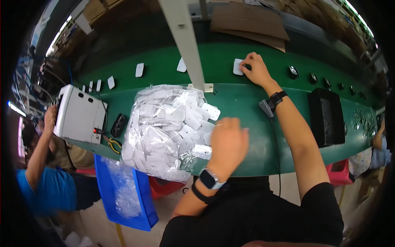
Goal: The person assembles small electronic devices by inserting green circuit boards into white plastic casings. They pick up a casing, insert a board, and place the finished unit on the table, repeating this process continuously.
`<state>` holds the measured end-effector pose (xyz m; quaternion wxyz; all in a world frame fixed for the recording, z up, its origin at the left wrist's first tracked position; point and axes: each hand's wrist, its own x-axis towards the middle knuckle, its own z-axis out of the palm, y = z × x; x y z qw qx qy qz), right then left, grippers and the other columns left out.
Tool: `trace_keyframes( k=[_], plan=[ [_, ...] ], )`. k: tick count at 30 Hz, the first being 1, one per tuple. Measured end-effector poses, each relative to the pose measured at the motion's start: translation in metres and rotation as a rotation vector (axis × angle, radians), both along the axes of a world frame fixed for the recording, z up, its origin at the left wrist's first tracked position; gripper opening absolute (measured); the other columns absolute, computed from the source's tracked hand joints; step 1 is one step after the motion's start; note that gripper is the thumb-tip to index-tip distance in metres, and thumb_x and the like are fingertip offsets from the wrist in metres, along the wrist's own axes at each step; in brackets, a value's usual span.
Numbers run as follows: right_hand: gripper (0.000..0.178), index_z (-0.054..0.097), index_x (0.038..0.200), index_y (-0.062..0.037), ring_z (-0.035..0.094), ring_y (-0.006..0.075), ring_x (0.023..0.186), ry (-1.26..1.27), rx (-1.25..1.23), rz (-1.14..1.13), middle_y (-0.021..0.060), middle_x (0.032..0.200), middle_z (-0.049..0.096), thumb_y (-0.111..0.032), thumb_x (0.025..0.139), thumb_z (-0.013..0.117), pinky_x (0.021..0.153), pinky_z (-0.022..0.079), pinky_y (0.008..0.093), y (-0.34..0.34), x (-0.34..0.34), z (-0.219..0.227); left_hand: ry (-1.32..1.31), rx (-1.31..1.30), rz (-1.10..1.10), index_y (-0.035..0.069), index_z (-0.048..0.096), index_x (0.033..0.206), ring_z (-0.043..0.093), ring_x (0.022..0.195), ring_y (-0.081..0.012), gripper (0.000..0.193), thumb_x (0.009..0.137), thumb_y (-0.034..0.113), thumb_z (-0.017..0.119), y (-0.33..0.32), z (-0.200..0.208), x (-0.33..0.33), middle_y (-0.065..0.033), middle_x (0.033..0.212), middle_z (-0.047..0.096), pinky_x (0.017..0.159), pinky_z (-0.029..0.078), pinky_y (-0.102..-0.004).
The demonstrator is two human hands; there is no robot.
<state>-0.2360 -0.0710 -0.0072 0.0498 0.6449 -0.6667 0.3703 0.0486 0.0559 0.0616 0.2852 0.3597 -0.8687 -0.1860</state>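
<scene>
At the far side, over the green belt, my right hand (256, 71) has its thumb and fingers pinched at the right edge of a white rounded-rectangle plastic cover (237, 67). My left hand (228, 142) is smeared by motion beside the right side of a heap of similar white plates (191, 119); whether it holds anything does not show. The heap spills from a large clear plastic bag (150, 123). Close to the left hand, one shiny plate (202, 151) lies at the heap's near edge, next to a few small clear bags (188, 160).
A pale post (183, 41) rises between belt and bench (257, 152). More white covers (140, 70) and dark round parts (293, 72) line the belt. Around me are a black tray (325, 117), a corded dark device (266, 108), a white machine (80, 115), pliers (113, 143) and a blue bin (144, 197).
</scene>
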Motion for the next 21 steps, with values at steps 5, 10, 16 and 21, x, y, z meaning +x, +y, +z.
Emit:
trace_keyframes(
  k=[5,10,16,21],
  plan=[
    [0.012,0.07,0.094,-0.0066,0.057,0.0178,0.081,-0.393,0.039,0.061,0.0057,0.095,0.061,-0.015,0.086,0.071,0.073,0.048,0.0314,0.06,0.014,0.061,-0.302,-0.026,0.051,-0.004,0.058,0.118,0.056,0.101,-0.0394,0.052,0.072,0.008,0.08,-0.009,-0.012,0.062,-0.0217,0.111,0.055,0.085,0.048,-0.0451],
    [0.006,0.068,0.087,-0.0006,0.055,0.0126,0.069,-0.392,0.129,0.075,0.0042,0.078,0.062,-0.007,0.085,0.068,0.065,0.047,0.0274,0.18,0.001,0.078,-0.284,0.016,-0.061,-0.003,0.063,0.11,0.055,0.102,-0.0394,0.044,0.069,0.0,0.078,-0.018,-0.026,0.061,-0.0199,0.111,0.056,0.087,0.046,-0.0463],
    [0.004,0.069,0.085,-0.0005,0.06,0.0177,0.069,-0.397,0.349,-0.191,0.0081,0.077,0.063,-0.004,0.082,0.068,0.066,0.049,0.031,0.282,-0.011,0.047,-0.388,0.043,-0.111,-0.001,0.064,0.099,0.055,0.098,-0.0389,0.032,0.069,-0.004,0.074,-0.017,-0.021,0.047,-0.0181,0.104,0.059,0.084,0.046,-0.0456],
    [0.003,0.07,0.081,-0.0037,0.061,0.0271,0.082,-0.129,0.299,-0.055,0.0076,0.081,0.064,-0.007,0.08,0.069,0.071,0.052,0.0386,0.279,-0.005,0.028,-0.226,-0.046,-0.144,0.003,0.068,0.092,0.057,0.101,-0.0381,0.024,0.071,-0.009,0.066,-0.003,-0.007,0.041,-0.018,0.109,0.06,0.084,0.048,-0.0428]
  ],
)
